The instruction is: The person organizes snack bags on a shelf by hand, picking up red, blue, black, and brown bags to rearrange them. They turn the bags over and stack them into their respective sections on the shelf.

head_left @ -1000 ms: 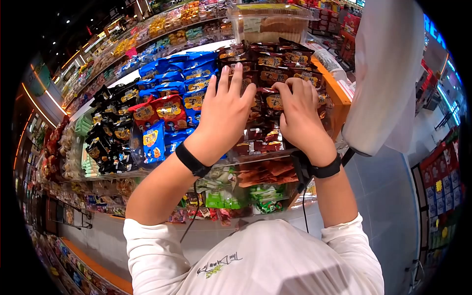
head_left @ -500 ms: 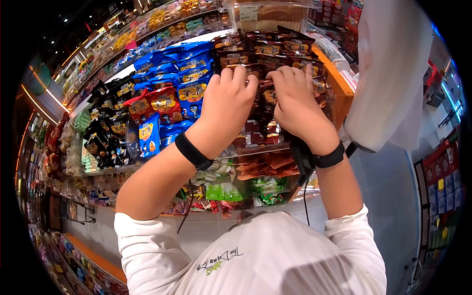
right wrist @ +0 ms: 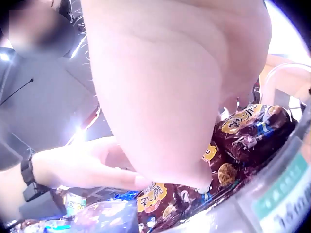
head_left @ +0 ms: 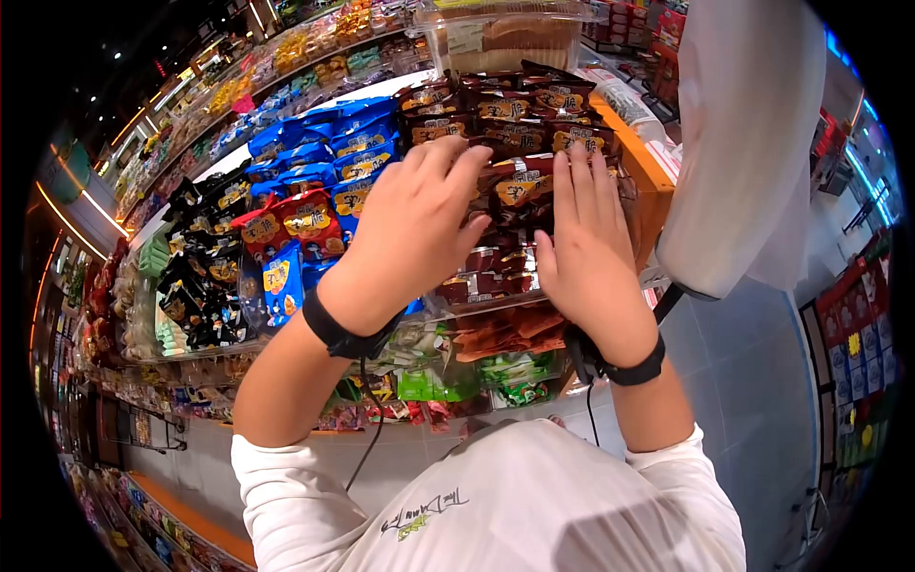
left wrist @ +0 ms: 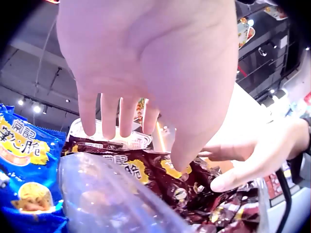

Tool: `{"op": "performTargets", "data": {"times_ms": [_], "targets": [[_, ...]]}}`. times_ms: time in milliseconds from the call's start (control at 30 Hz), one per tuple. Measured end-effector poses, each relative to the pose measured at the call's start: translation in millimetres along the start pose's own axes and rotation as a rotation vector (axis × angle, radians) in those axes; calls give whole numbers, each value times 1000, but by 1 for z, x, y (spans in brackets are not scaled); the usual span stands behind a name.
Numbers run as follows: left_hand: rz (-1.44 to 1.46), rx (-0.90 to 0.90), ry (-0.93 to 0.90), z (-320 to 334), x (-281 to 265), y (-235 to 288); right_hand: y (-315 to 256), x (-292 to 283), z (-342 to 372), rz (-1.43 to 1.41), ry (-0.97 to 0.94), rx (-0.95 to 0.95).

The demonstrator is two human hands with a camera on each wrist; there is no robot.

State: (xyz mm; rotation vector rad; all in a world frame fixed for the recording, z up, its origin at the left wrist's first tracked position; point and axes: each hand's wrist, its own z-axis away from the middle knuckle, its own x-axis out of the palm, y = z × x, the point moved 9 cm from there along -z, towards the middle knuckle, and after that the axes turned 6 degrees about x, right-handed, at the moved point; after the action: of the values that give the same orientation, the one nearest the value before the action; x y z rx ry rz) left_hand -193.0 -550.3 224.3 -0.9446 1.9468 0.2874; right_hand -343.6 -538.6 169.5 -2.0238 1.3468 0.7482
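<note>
Brown snack packets (head_left: 522, 187) with yellow labels lie in rows in a clear bin, between and beyond both hands. My left hand (head_left: 410, 224) is over the left side of these rows with its fingers apart. In the left wrist view nothing is between the left fingers and thumb, and the fingers (left wrist: 127, 116) point down over the packets. My right hand (head_left: 591, 253) lies along the right side, its fingers straight and touching the packets. In the right wrist view the right thumb (right wrist: 194, 177) rests by a packet's face. Blue packets (head_left: 362, 153) stand left of the left hand.
Red packets (head_left: 310, 224) and black packets (head_left: 205, 248) fill bins farther left. A wooden edge (head_left: 648, 186) borders the right side. Behind stands a clear plastic box (head_left: 505, 43). A pale translucent sheet (head_left: 753, 153) hangs at right. Lower bins (head_left: 434, 381) hold more snacks.
My right hand's fingers have straightened from a curled pose over the packets. The left hand has shifted slightly left, its fingers and thumb now spread apart.
</note>
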Motion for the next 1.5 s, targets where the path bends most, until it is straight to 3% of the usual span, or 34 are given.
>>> {"op": "performTargets", "data": {"times_ms": [67, 200, 333, 500, 600, 700, 933, 1367, 1500], "targets": [[39, 53, 57, -2, 1, 17, 4, -3, 15, -58, -2, 98], [-86, 148, -71, -7, 33, 46, 10, 16, 39, -28, -137, 132], [-205, 122, -222, -14, 62, 40, 14, 23, 44, -71, -146, 121], [60, 65, -60, -46, 43, 24, 21, 16, 35, -121, -74, 98], [-138, -3, -111, -56, 49, 10, 21, 15, 38, -83, -47, 88], [-81, -45, -114, -57, 50, 2, 25, 12, 45, -93, -70, 108], [218, 54, 31, -63, 41, -21, 32, 19, 45, -116, -92, 130], [257, -124, -53, -59, 42, -28, 34, 21, 43, -57, -55, 148], [213, -81, -24, -57, 45, -27, 34, 19, 43, -74, -44, 148]]}}
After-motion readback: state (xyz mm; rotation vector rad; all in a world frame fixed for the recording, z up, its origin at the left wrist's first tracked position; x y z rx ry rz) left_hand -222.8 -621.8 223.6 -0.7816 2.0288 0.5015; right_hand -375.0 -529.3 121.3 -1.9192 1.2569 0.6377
